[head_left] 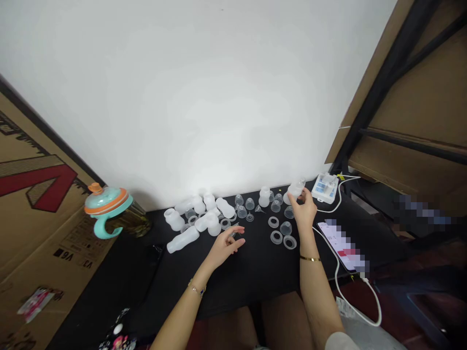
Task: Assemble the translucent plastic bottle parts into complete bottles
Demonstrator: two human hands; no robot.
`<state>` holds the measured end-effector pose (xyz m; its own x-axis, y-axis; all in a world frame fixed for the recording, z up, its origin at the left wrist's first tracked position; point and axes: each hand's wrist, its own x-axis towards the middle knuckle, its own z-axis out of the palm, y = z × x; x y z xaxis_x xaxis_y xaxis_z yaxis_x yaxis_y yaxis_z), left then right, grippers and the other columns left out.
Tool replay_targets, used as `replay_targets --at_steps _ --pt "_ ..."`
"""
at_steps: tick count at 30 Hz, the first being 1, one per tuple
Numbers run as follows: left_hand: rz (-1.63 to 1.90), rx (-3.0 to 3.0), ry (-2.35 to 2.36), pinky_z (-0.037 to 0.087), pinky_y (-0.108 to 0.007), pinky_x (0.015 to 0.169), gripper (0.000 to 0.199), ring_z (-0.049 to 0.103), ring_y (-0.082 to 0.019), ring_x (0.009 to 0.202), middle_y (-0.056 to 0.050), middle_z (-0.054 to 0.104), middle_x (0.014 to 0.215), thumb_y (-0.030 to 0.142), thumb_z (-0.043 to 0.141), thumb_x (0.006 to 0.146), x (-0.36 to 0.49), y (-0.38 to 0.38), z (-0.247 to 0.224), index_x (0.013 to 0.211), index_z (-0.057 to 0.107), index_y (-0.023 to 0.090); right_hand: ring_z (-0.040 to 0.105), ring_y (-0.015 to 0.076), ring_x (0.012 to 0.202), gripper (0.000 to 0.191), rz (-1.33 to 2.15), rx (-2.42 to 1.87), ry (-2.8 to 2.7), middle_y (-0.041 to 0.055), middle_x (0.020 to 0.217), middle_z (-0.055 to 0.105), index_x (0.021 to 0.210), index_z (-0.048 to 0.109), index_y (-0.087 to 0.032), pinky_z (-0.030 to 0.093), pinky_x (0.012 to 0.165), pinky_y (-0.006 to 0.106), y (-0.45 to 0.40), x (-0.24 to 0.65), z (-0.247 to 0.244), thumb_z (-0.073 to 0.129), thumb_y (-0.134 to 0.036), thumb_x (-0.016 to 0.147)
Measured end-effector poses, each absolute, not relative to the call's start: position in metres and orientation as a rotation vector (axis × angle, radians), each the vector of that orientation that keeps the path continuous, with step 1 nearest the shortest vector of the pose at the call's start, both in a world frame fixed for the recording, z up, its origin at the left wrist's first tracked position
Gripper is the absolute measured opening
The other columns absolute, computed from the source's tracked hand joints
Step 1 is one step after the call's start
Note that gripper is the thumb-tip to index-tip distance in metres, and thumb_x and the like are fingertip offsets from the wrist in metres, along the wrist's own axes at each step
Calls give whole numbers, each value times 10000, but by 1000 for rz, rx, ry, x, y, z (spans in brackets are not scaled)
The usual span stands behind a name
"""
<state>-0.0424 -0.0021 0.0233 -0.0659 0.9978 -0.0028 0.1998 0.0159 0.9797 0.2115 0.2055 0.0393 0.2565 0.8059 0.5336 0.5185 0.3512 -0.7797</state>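
A white bottle (293, 194) is held in the right grip (305, 212), closed on its side between thumb and fingers. It is presumably pinched low so that the clear tip (302, 182) above the fingers is left uncovered. Whether its base is borne by the tabletop (260, 277) cannot be made out, the thing being small and partly covered by the fingers.

The left grip (223, 247) is spread loosely, thumb and forefinger apart, with nothing seen to be held. It is poised just beside the loose bottles (183, 240), likely so that parts on that side can be reached easily. Clear domes (286, 228) and pale rings (271, 237) are scattered between the two grips, apparently so that they can be picked from either side. Another bottle, the upright one (264, 197), is set to the left of the right grip. To the right of that grip, a phone (335, 243) and a compartment box (321, 195) are placed, seemingly out of the way.

The held bottle is seen as smooth, rounded and milky, leaning slightly right, with a more transparent top.
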Motion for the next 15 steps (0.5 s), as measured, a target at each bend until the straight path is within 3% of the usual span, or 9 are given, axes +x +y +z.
replay_targets --at_steps 4,15 --pt "1135 1343 1414 490 -219 518 507 566 -69 588 -121 662 1269 512 696 841 -41 -3 26 1247 640 215 713 289 995 679 284 -1329 -1420 137 1162 734 1397 516 -176 523 915 407 210 215 34 620 -535 830" --pt "1123 1354 1423 474 -224 529 494 551 -76 589 -121 688 1198 516 685 849 -42 -3 25 1217 650 188 715 315 998 628 394 -1474 -1496 140 1154 740 1342 576 -189 529 896 416 222 218 18 668 -447 777"
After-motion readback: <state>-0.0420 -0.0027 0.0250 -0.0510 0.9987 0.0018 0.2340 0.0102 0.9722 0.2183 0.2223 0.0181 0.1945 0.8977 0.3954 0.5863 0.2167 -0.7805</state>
